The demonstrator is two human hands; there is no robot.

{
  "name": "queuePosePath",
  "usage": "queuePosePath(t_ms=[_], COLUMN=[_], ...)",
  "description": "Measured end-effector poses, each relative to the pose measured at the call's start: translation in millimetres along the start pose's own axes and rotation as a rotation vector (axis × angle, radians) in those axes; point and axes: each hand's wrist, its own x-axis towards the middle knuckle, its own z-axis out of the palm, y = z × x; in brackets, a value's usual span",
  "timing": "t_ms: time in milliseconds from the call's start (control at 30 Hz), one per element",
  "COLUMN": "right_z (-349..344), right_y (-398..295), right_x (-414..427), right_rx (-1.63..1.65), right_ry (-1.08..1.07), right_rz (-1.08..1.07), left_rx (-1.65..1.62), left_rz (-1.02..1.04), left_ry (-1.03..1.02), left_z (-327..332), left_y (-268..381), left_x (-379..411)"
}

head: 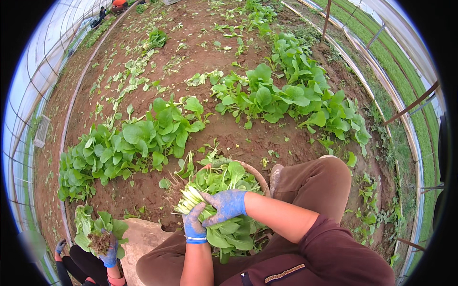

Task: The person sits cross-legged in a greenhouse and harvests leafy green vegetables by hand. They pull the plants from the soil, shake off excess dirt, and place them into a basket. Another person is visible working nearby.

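Observation:
Both of my hands are in blue, soil-stained gloves, close together in front of my lap. They grip a bunch of leafy greens (230, 237), its pale stems bundled toward the upper left and its leaves hanging toward me. My left hand (195, 225) wraps the bunch from below, thumb up along the stems. Across the top lies my right hand (227, 206), its fingers around the stems. Thin brown roots (175, 187) show just beyond the stem ends. Under and behind the bunch is a round tub (258, 172) holding more greens, its far rim visible.
Uncut rows of greens (132, 143) grow ahead on the left and greens (286, 96) on the right. Loose leaves litter the soil. At lower left a co-worker's gloved hand (110, 250) holds a rooted bunch (98, 232). A white crate (42, 131) stands by the left wall.

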Motion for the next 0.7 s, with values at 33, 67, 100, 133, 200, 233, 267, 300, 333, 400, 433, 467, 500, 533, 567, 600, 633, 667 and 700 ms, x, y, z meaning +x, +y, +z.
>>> queuePosePath(t_ms=[33, 67, 100, 133, 200, 233, 267, 300, 333, 400, 433, 467, 500, 533, 567, 600, 633, 667, 700], right_z=[-10, -21, -41, -63, -88, -102, -114, -125, -133, -151, -164, -178, -192, -201, -208, -214, -219, -218, -221], right_y=[11, 22, 47, 90, 145, 163, 194, 233, 273, 335, 341, 349, 341, 356, 376, 383, 379, 376, 394], right_x=[20, 35, 46, 55, 83, 92, 100, 110, 117, 129, 136, 140, 152, 156, 156, 162, 171, 176, 170], right_rx=[-0.023, 0.064, 0.316, 0.597, -0.296, -0.616, -0.833, -1.043, -1.215, -1.351, -1.312, -1.531, -1.745, -1.801, -1.850, -1.785, -1.733, -1.716, -1.641], right_ry=[-0.037, 0.007, 0.072, 0.174, 0.687, 0.565, 0.404, 0.235, 0.254, 0.368, 0.466, 0.254, 0.032, -0.012, -0.059, -0.150, -0.238, -0.239, -0.247], right_rz=[-0.063, -0.111, -0.155, -0.052, 0.189, 0.408, 0.472, 0.532, 0.544, 0.579, 0.598, 0.628, 0.616, 0.686, 0.768, 0.796, 0.809, 0.793, 0.845], left_rx=[0.004, -0.069, -0.097, -0.077, -0.081, -0.046, -0.001, 0.047, 0.066, 0.108, 0.039, 0.009, -0.022, 0.004, 0.033, 0.058, 0.073, 0.089, 0.107], left_rz=[-0.017, -0.083, -0.071, -0.076, -0.033, -0.024, -0.025, -0.027, -0.048, -0.087, -0.095, -0.117, -0.129, -0.146, -0.168, -0.184, -0.192, -0.201, -0.217], left_ry=[0.048, 0.109, 0.093, 0.045, 0.071, 0.092, 0.094, 0.095, 0.100, 0.128, 0.167, 0.165, 0.188, 0.198, 0.198, 0.214, 0.243, 0.271, 0.265], left_z=[-15, -40, -25, -16, -12, -16, -13, -10, -13, -18, -17, -18, -22, -22, -22, -23, -25, -27, -26], left_y=[-5, -18, -9, -8, 4, 2, 3, 4, -1, -11, -11, -13, -14, -15, -15, -16, -17, -19, -18], left_x=[8, 16, 20, 32, 34, 35, 35, 35, 37, 37, 35, 35, 34, 38, 43, 45, 45, 44, 47])
